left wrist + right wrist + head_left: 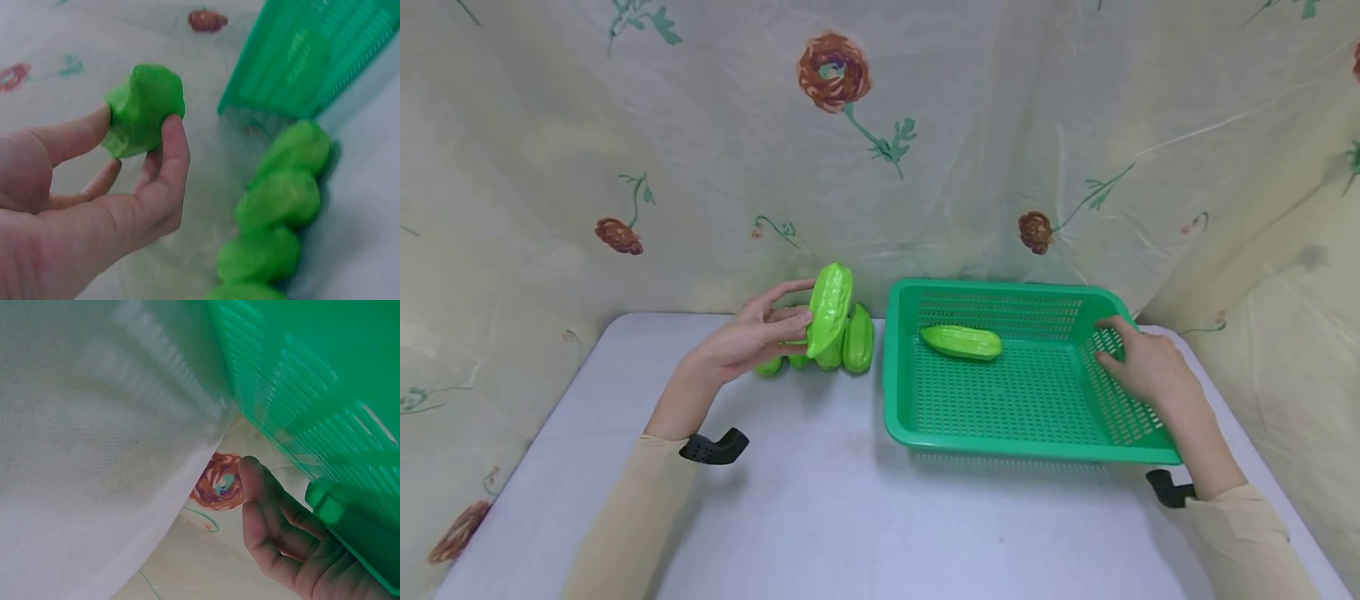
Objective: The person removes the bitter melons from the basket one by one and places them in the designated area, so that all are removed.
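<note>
My left hand (pixel 752 337) pinches a bright green bitter gourd (pixel 831 307) between thumb and fingers, holding it upright above the table. In the left wrist view the gourd (pixel 147 109) is seen end-on, ridged and glossy. Below and behind that hand, several more bitter gourds (pixel 858 343) lie side by side in a row. To their right is a green plastic basket (pixel 1000 450) with slotted walls. One bitter gourd (pixel 962 342) lies inside it, towards the back left. My right hand (pixel 1153 375) grips the basket's right rim, some fingers bent beneath it outside in the right wrist view.
A white cloth covers the table (pixel 850 517). Flower-printed curtain (pixel 962 192) hangs close behind the gourds and basket, and along both sides. Each wrist carries a black camera mount (pixel 713 447) near the sleeve.
</note>
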`<action>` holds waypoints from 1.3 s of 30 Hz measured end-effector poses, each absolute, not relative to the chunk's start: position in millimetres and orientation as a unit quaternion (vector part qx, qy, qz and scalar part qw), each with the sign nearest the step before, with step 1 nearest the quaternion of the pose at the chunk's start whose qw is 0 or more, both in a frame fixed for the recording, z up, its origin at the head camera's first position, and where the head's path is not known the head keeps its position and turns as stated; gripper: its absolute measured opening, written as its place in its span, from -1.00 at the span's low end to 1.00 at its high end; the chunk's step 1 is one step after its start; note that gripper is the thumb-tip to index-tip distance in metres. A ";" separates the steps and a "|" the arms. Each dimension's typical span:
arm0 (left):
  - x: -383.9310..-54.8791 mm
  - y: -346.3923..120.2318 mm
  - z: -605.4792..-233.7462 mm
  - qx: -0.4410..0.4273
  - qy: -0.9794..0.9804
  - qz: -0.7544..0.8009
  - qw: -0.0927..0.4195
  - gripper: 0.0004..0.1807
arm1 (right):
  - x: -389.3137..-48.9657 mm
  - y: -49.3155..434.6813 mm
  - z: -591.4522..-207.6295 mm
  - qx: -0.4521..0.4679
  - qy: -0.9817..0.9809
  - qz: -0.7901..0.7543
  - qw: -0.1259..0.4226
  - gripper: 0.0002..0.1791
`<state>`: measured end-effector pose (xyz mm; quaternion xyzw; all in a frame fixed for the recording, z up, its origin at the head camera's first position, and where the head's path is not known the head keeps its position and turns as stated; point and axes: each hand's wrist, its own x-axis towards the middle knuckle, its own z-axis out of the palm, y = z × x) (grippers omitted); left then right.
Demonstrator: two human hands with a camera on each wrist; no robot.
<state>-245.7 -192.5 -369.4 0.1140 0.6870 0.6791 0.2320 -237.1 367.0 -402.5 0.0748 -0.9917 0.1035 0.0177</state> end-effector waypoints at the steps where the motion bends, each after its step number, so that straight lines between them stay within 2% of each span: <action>1: -245.5 -198.2 -371.9 0.107 0.689 0.680 0.226 -0.28 | -237.1 367.0 -402.9 0.076 -0.992 0.104 0.018 -0.43; 11: -243.1 -249.4 -389.2 0.064 0.723 0.669 0.161 -0.24 | -236.8 367.1 -403.8 0.076 -0.991 0.104 0.024 -0.43; 18: -239.9 -283.1 -407.3 -0.027 0.765 0.632 0.117 -0.24 | -236.5 366.6 -404.2 0.079 -0.991 0.106 0.019 -0.43; 25: -239.7 -292.5 -420.1 -0.074 0.790 0.598 0.115 -0.29 | -237.1 368.0 -402.8 0.078 -0.991 0.110 0.015 -0.42; 39: -240.3 -284.0 -431.0 -0.059 0.811 0.567 0.131 -0.30 | -236.7 368.1 -403.1 0.076 -0.991 0.111 0.013 -0.43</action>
